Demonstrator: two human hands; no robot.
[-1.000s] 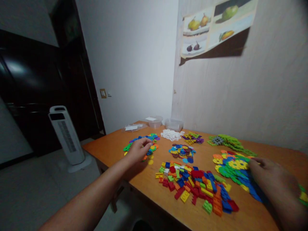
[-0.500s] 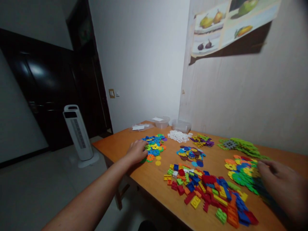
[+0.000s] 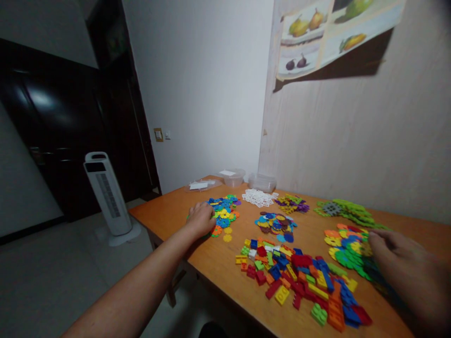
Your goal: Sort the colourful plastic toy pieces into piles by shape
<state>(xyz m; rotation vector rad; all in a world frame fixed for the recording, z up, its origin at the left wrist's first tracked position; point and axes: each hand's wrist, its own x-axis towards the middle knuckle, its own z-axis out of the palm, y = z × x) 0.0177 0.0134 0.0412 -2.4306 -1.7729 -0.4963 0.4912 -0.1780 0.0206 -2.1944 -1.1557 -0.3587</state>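
My left hand [image 3: 200,219] lies over the near-left edge of a pile of notched plastic discs [image 3: 222,212] in blue, yellow, green and orange. Its fingers curl downward, and their tips are hidden. At the right, my right hand [image 3: 398,256] is held beside a second pile of flower-shaped discs [image 3: 347,249], mostly green, yellow and orange. Thumb and forefinger are drawn together there; whatever they hold is hidden. Between the hands, nearer me, spreads a heap of building bricks [image 3: 299,277]. Smooth round discs [image 3: 276,223] lie in a small pile behind it.
White plastic pieces [image 3: 260,197], yellow and purple pieces [image 3: 292,204] and lime-green pieces [image 3: 348,212] lie farther back on the wooden table [image 3: 169,202]. Clear containers [image 3: 232,177] and a plastic bag [image 3: 201,185] sit by the wall. A tower heater [image 3: 109,197] stands on the floor.
The view has turned slightly to the right, so everything sits a little farther left. Both hands stay by the same piles, with the right one shifted only slightly, if at all.
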